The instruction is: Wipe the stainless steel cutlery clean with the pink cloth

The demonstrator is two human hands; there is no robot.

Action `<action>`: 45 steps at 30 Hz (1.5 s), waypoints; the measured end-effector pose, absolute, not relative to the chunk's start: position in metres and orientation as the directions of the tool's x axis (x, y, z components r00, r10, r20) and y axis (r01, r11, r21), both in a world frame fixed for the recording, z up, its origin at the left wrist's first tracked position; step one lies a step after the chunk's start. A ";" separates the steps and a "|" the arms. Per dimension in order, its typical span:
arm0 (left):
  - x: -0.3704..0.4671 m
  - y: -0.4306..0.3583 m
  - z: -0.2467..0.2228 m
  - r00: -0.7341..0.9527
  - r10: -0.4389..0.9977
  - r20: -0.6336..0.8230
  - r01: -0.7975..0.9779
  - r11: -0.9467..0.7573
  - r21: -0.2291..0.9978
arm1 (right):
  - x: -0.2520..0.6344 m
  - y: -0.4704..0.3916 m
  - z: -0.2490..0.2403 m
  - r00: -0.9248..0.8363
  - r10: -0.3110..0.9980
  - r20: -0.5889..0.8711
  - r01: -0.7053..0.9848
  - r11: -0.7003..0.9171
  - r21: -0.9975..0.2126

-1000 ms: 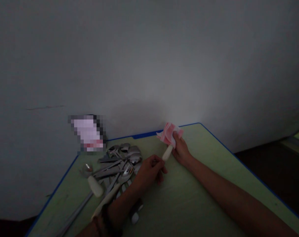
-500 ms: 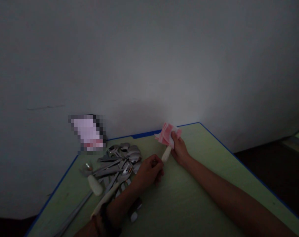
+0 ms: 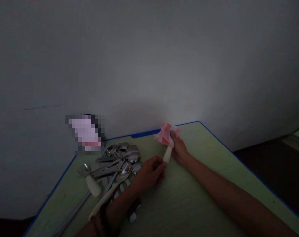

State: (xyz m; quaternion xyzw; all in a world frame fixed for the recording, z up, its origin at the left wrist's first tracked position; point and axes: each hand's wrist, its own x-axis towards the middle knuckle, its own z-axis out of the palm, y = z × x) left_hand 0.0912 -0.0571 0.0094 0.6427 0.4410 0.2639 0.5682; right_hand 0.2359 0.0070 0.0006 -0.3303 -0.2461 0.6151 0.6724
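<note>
My left hand (image 3: 151,172) pinches the lower end of a cream handle (image 3: 167,154) that slants up to the right. The other end of this utensil is hidden inside a folded pink-and-white cloth (image 3: 166,134), so its kind does not show. My right hand (image 3: 180,149) is closed around the cloth, thumb on top, pressing it about the utensil. Left of my hands lies a heap of metal spoons (image 3: 132,154), forks (image 3: 126,171) and other cutlery, partly covered by my left forearm.
A blurred-out phone-like object (image 3: 86,131) leans on the wall at the table's back left corner. Another cream-handled utensil (image 3: 93,186) lies left of the heap. The pale green table (image 3: 213,174) has a blue edge, and a grey wall (image 3: 149,65) rises behind it.
My left hand has shifted slightly right along with the handle's lower end, so the handle stands a little steeper. My right hand still grips the cloth; the view has moved slightly.
</note>
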 end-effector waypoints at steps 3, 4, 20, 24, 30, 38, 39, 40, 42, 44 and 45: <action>0.091 -0.057 0.009 0.482 0.861 -0.166 0.265 0.037 0.963 | 0.236 0.008 -0.001 0.118 0.991 -0.066 -0.671 0.031 -0.741; 0.091 -0.057 0.009 0.485 0.859 -0.163 0.261 0.035 0.965 | 0.236 0.008 -0.001 0.115 0.991 -0.064 -0.676 0.031 -0.736; 0.092 -0.054 0.005 0.511 0.854 -0.096 0.118 0.041 0.992 | 0.237 0.009 -0.002 0.115 0.977 -0.177 -0.690 -0.050 -0.722; 0.092 -0.054 0.006 0.513 0.851 -0.114 0.136 0.051 0.989 | 0.237 0.009 -0.002 0.124 0.978 -0.169 -0.678 -0.041 -0.734; 0.092 -0.055 0.005 0.504 0.857 -0.111 0.149 0.041 0.988 | 0.237 0.010 -0.005 0.151 0.980 -0.130 -0.669 0.005 -0.743; 0.092 -0.055 0.003 0.513 0.854 -0.091 0.123 0.032 0.992 | 0.238 0.011 -0.007 0.171 0.971 -0.166 -0.680 -0.005 -0.734; 0.092 -0.055 0.002 0.517 0.852 -0.087 0.122 0.028 0.992 | 0.238 0.011 -0.007 0.167 0.971 -0.171 -0.678 -0.013 -0.735; 0.092 -0.055 0.002 0.521 0.850 -0.081 0.118 0.022 0.993 | 0.238 0.011 -0.006 0.162 0.971 -0.175 -0.678 -0.019 -0.735; 0.092 -0.055 0.001 0.523 0.849 -0.072 0.112 0.016 0.994 | 0.238 0.010 -0.005 0.155 0.971 -0.184 -0.683 -0.030 -0.730; 0.093 -0.055 0.002 0.520 0.851 -0.080 0.118 0.021 0.993 | 0.237 0.009 -0.003 0.147 0.971 -0.188 -0.690 -0.035 -0.723; 0.093 -0.056 0.003 0.515 0.853 -0.089 0.129 0.026 0.991 | 0.237 0.008 -0.002 0.141 0.973 -0.184 -0.693 -0.036 -0.720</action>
